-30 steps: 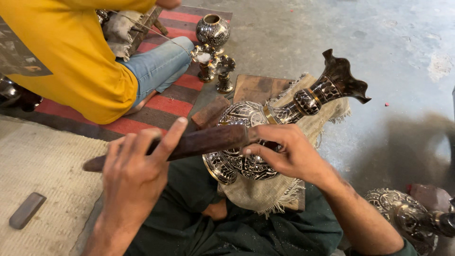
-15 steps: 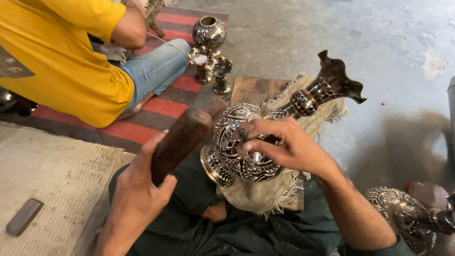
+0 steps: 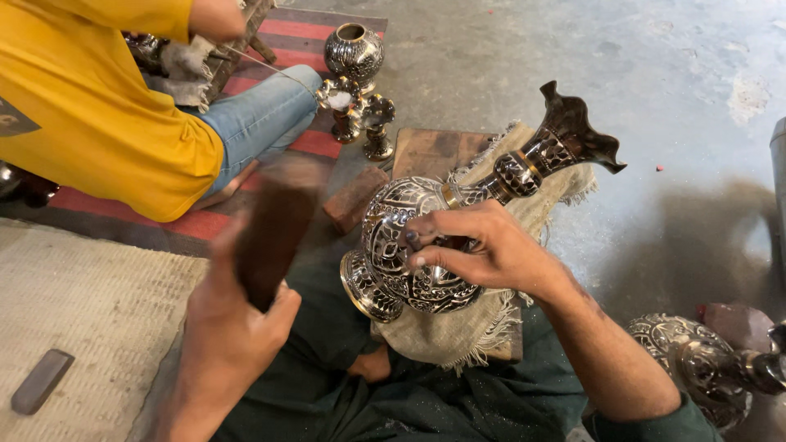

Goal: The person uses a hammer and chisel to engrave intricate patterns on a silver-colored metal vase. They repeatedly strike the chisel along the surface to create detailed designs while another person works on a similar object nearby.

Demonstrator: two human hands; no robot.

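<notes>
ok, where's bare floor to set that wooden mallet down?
Bare concrete floor lies right of the engraved vase, beyond its flared mouth. The beige mat is free too, apart from the dark flat bar. Crowded: the striped rug with small metal vessels and the person in yellow. The left hand grips the mallet.

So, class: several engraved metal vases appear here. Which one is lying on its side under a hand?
The large vase with the flared neck, lying on burlap cloth under the right hand. The small round vase stands upright on the rug.
</notes>
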